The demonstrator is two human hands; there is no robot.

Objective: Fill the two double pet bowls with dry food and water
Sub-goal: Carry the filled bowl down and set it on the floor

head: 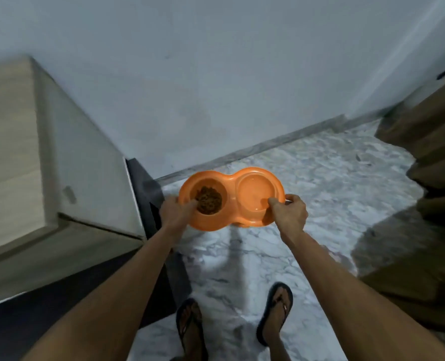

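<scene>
Evenly, the left grip [175, 213] and right grip [290, 213] clasp opposite ends of the orange bowl [231, 200].

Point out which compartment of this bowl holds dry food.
Left compartment of the orange bowl, by the left hand: brown kibble; the right compartment has none.

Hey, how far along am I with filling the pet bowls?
Done: the orange double bowl has dry food in its left compartment and what looks like water in its right. In hand: left hand and right hand each grip an end of it, seemingly above the marble floor. Left: setting it down. The second double bowl is out of view, so its state cannot be told.
</scene>
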